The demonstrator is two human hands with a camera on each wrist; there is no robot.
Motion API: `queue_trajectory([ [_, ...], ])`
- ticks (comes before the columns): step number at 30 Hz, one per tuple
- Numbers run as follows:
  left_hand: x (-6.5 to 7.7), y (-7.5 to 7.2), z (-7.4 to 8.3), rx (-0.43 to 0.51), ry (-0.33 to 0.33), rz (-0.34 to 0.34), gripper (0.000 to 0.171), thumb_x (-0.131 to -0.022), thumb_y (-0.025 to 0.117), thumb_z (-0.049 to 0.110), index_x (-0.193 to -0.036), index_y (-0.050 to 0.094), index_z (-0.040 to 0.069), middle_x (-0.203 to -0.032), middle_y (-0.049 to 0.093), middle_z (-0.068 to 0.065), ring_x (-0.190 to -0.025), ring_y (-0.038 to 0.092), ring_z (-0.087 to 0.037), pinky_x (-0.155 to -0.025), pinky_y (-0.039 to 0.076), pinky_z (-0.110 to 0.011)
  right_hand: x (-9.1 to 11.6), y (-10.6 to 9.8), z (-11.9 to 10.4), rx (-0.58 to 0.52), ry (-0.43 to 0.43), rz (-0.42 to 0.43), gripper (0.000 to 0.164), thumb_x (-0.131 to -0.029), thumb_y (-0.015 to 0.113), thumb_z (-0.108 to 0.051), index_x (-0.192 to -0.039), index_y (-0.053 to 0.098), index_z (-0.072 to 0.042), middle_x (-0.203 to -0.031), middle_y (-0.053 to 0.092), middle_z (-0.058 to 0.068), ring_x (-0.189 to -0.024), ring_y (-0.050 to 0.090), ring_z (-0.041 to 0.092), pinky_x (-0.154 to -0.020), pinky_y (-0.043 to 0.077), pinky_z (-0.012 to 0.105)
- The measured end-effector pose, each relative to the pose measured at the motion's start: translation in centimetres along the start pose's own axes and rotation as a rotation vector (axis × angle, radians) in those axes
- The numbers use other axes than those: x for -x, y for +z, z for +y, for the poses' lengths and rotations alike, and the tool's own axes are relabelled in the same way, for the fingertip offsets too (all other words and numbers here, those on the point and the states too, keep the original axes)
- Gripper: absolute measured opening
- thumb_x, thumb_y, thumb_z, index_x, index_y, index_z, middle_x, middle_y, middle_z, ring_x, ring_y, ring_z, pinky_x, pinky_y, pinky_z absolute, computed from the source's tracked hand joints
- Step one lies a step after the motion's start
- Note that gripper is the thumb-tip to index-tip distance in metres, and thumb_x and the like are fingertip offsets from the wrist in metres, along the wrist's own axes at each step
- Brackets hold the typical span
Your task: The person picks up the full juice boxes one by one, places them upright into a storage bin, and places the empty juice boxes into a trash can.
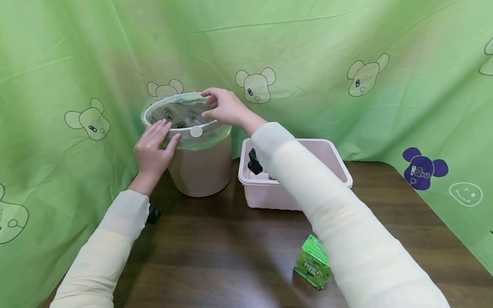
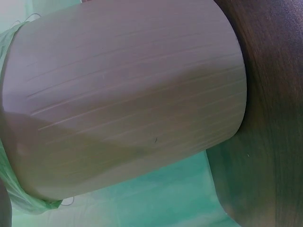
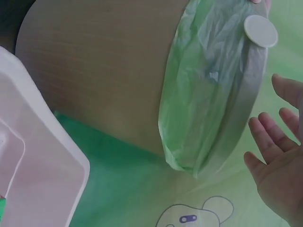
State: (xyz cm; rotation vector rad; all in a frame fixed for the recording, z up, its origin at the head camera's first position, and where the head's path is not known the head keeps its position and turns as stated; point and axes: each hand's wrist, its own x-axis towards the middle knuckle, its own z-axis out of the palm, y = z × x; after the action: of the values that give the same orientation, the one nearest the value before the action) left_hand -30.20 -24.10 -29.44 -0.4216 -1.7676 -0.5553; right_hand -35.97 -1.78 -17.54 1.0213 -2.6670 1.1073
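A pinkish trash can (image 1: pixel 202 167) stands at the back left of the table, lined with a thin translucent green bag (image 1: pixel 209 139) folded over its top. A white ring (image 1: pixel 154 107) with a round tab (image 1: pixel 196 131) sits around the mouth over the bag. My left hand (image 1: pixel 154 147) rests its straight fingers on the near-left rim, thumb outside against the bag. By the right side of the mouth is my right hand (image 1: pixel 227 109); in the right wrist view its fingers (image 3: pixel 272 142) are loosely spread and apart from the ring. The left wrist view shows mostly the can's side (image 2: pixel 128 94).
Right of the can stands a pale pink rectangular basin (image 1: pixel 269 196), partly hidden by the right sleeve, its contents mostly unseen. A green printed packet (image 1: pixel 313 263) lies nearer on the brown wooden table (image 1: pixel 215 256). Green cartoon-print cloth (image 1: pixel 308 51) hangs behind and beside.
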Motion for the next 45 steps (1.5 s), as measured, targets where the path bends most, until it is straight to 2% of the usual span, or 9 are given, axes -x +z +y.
queue_trajectory([
  [7, -0.2, -0.1, 0.1, 0.002, -0.006, -0.002, 0.032, -0.085, 0.075, 0.022, -0.110, 0.073, 0.003, -0.117, 0.067, -0.012, -0.113, 0.062, -0.029, -0.108, 0.037, -0.032, 1.6, -1.6, 0.6, -0.006, -0.007, -0.004, 0.058, -0.088, 0.074, -0.018, -0.140, 0.049, -0.012, -0.126, 0.057, 0.006, -0.119, 0.055, 0.016, -0.095, 0.045, 0.023],
  [13, -0.2, -0.1, 0.0, 0.002, -0.003, -0.004, 0.031, -0.085, 0.075, 0.021, -0.110, 0.073, 0.002, -0.116, 0.068, -0.012, -0.113, 0.062, -0.030, -0.108, 0.037, -0.033, 3.4, -3.0, 1.8, -0.010, -0.029, -0.005, 0.057, -0.087, 0.074, -0.017, -0.138, 0.050, -0.010, -0.125, 0.058, 0.008, -0.119, 0.055, 0.020, -0.101, 0.043, 0.031],
  [17, -0.2, -0.2, -0.1, 0.001, 0.000, -0.004, 0.032, -0.085, 0.075, 0.021, -0.110, 0.073, 0.002, -0.116, 0.068, -0.012, -0.112, 0.062, -0.030, -0.108, 0.037, -0.033, 4.8, -3.8, 2.8, -0.028, -0.017, -0.012, 0.058, -0.086, 0.075, -0.015, -0.139, 0.050, -0.009, -0.127, 0.057, 0.011, -0.121, 0.055, 0.022, -0.104, 0.041, 0.034],
  [28, -0.2, -0.4, -0.3, -0.009, 0.002, -0.011, 0.032, -0.085, 0.075, 0.020, -0.109, 0.073, 0.000, -0.116, 0.068, -0.013, -0.112, 0.062, -0.031, -0.108, 0.037, -0.032, 9.1, -5.7, 5.2, -0.054, -0.018, 0.016, 0.059, -0.086, 0.075, -0.015, -0.139, 0.050, -0.009, -0.127, 0.058, 0.009, -0.122, 0.053, 0.022, -0.106, 0.038, 0.036],
  [36, -0.1, -0.5, -0.3, -0.014, 0.004, -0.007, 0.031, -0.085, 0.075, 0.021, -0.110, 0.073, 0.002, -0.116, 0.068, -0.012, -0.112, 0.062, -0.031, -0.108, 0.037, -0.032, 12.3, -6.3, 6.2, -0.066, 0.000, 0.011, 0.058, -0.086, 0.075, -0.014, -0.139, 0.050, -0.009, -0.127, 0.058, 0.009, -0.124, 0.051, 0.022, -0.108, 0.036, 0.039],
  [45, -0.1, -0.5, -0.5, -0.017, 0.006, 0.001, 0.032, -0.085, 0.074, 0.022, -0.109, 0.073, 0.003, -0.116, 0.068, -0.012, -0.112, 0.063, -0.030, -0.108, 0.037, -0.032, 15.4, -5.9, 6.9, -0.079, -0.023, -0.007, 0.055, -0.087, 0.075, -0.014, -0.137, 0.053, -0.010, -0.125, 0.060, 0.007, -0.123, 0.053, 0.022, -0.107, 0.036, 0.043],
])
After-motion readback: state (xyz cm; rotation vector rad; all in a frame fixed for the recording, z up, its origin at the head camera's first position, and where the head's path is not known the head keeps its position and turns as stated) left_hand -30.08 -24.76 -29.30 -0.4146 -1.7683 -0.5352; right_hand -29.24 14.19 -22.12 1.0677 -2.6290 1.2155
